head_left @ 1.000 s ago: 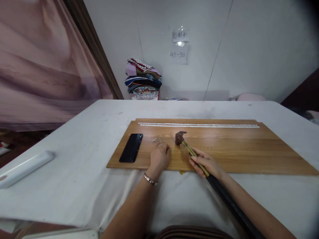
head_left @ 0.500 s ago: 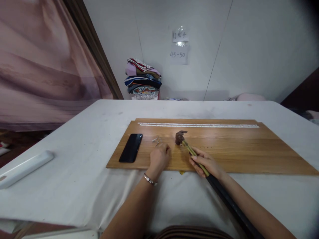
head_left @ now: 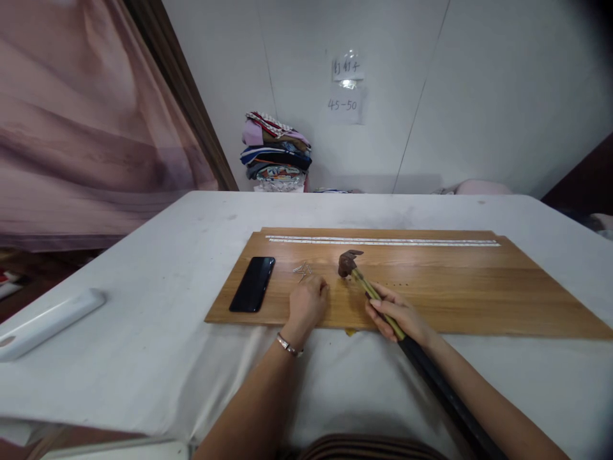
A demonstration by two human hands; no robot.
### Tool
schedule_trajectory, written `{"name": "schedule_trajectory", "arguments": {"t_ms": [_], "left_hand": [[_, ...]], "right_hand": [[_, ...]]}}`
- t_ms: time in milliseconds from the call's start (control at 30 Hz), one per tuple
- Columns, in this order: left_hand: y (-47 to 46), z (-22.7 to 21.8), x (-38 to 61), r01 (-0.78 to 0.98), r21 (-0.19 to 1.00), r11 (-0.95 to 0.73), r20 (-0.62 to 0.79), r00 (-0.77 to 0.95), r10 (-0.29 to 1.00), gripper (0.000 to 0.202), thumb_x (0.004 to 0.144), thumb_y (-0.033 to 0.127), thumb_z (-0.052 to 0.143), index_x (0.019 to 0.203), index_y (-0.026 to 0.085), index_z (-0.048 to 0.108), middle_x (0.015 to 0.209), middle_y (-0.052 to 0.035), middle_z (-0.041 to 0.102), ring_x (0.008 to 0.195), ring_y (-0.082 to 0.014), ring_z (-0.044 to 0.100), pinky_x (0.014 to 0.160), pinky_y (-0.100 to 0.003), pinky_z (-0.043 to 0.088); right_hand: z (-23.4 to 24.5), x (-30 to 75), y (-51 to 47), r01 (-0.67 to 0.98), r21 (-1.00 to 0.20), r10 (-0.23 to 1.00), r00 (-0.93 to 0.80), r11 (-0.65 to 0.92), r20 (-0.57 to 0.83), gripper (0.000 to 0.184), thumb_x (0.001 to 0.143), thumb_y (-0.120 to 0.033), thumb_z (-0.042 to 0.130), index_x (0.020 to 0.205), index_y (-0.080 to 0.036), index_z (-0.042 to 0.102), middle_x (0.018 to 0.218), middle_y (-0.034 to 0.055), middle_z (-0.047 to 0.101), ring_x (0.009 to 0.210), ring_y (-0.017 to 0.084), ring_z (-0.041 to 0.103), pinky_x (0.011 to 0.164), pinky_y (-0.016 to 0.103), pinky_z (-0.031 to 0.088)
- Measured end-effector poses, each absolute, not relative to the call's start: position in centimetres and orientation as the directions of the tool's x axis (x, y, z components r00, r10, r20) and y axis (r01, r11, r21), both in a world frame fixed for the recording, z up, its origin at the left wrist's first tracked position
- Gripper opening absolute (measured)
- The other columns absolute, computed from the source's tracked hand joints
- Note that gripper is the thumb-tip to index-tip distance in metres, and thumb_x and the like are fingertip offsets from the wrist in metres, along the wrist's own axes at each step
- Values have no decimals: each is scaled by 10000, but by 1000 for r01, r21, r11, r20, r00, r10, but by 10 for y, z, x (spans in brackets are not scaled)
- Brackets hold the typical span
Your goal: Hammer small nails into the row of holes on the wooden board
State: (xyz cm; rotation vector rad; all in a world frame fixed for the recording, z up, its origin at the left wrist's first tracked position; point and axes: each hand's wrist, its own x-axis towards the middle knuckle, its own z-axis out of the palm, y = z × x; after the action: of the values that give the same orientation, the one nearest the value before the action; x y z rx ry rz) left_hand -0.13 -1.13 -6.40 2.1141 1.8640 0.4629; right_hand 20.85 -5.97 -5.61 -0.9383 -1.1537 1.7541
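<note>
My right hand [head_left: 395, 313] is wrapped round the lower part of a claw hammer's wooden handle [head_left: 364, 283]. The rusty hammer head [head_left: 345, 263] is over the middle of a wooden board [head_left: 454, 287], claw toward the far right; whether it touches the board is unclear. My left hand [head_left: 307, 300] rests on the board left of the hammer, fingers curled in. Whatever they may hold is hidden. Several loose nails [head_left: 301, 269] lie just beyond those fingers. A row of small dark nail heads or holes [head_left: 395, 284] runs right of the hammer.
A black phone [head_left: 253, 284] lies at the board's left end. Two white measuring strips [head_left: 383, 242] run along its far side. The board lies on a white-covered table [head_left: 143, 287], with a long white object [head_left: 52, 322] at left. Folded clothes [head_left: 276, 153] are stacked by the wall.
</note>
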Motion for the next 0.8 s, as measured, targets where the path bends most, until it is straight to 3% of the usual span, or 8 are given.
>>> {"name": "schedule_trajectory", "arguments": {"t_ms": [800], "left_hand": [[-10, -69, -2, 898, 418, -138, 77, 116, 990, 145, 865, 268, 485, 811, 211, 608, 871, -29, 667, 843, -158, 599, 700, -245, 380]], "right_hand": [[-56, 207, -57, -275, -927, 910, -393, -256, -135, 553, 830, -306, 598, 1353, -207, 450, 662, -52, 549, 311, 24, 397, 271, 130, 312]]}}
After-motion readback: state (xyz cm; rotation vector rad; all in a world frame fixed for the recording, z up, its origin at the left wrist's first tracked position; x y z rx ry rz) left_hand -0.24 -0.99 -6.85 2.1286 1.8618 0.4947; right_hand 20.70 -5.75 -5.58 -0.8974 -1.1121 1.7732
